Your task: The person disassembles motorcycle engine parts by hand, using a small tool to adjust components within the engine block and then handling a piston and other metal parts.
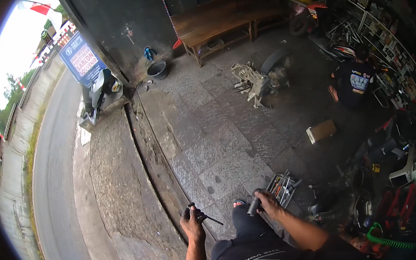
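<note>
At the bottom centre, my left hand (192, 222) is closed round a thin dark rod-like tool (213, 219), which angles down to the right from a short end at my fingers. My right hand (269, 203) grips a dark grey cylinder (254, 206), held tilted above my dark-trousered leg. Just right of my right hand, a metal tray (290, 188) with several long tools lies on the stone floor (221, 138). My sandalled foot (238, 203) shows between my hands.
A wooden bench (218, 15), black tub (157, 70), motorcycle part with wheel (260, 78) and cardboard box (321, 132) lie ahead. A person (354, 80) crouches at right by cluttered shelving (383, 45). Machinery (397, 202) crowds the lower right. A scooter (98, 92) stands beside the road (55, 193).
</note>
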`<state>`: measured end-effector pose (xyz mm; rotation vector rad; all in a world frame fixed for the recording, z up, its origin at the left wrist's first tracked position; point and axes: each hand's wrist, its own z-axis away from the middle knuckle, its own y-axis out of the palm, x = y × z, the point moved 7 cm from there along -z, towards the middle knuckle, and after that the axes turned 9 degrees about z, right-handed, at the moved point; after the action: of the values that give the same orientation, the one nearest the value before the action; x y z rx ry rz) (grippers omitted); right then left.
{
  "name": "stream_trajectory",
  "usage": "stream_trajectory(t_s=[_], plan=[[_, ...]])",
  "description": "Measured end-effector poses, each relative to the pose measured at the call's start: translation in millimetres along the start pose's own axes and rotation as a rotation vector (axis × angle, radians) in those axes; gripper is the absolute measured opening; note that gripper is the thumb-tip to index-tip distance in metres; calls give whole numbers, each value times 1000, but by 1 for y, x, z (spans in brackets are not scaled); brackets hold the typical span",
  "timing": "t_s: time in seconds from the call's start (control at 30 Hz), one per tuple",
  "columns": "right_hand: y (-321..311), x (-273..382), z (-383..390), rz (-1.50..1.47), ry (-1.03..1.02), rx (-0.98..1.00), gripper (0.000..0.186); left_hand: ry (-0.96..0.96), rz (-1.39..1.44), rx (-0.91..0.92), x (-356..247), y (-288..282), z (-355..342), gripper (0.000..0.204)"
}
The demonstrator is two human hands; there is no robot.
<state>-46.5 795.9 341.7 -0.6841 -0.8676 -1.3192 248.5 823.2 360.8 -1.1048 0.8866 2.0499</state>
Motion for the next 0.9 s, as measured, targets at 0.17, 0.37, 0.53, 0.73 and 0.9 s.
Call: stream_trajectory(t_s=[0.17,0.37,0.53,0.73,0.9], plan=[[32,119,-124,-384,-26,133,21,77,-142,229,-80,108,-112,36],[31,145,-257,-486,-124,96,18,12,-188,434,-100,235,-263,33],[-8,121,-294,-396,-175,-319,27,-23,-357,577,-81,349,-395,37],[-49,104,-356,-1093,-87,-377,25,-213,-417,706,-34,464,-517,36],[-119,79,-508,-659,72,-506,22,-301,-422,691,61,537,-616,31]])
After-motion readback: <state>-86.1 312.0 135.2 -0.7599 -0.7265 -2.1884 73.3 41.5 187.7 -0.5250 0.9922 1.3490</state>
